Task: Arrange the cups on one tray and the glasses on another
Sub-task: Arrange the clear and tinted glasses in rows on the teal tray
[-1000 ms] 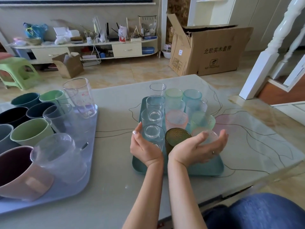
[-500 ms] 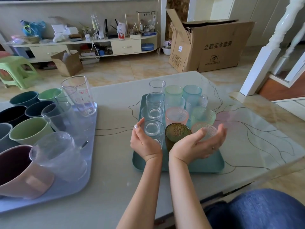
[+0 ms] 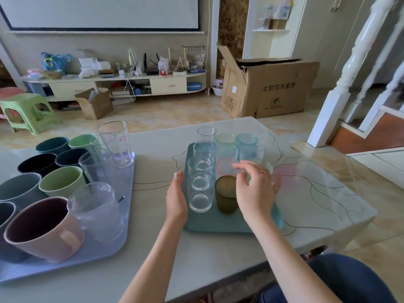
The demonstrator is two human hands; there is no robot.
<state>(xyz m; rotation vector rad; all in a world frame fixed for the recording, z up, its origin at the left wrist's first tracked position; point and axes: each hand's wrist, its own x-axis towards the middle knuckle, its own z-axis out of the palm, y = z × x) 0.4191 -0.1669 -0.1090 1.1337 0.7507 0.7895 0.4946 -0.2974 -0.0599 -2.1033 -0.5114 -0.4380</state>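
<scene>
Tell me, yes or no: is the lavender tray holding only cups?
No. On the lavender tray, several clear glasses stand beside the coloured cups, along its right side.

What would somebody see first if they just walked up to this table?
Probably the teal tray in the middle, packed with clear and pastel glasses, with the left hand and right hand around the nearest ones and a dark green glass between them. Next, the pale blue tray at the left, full of big coloured cups, with a pink mug in front.
</scene>
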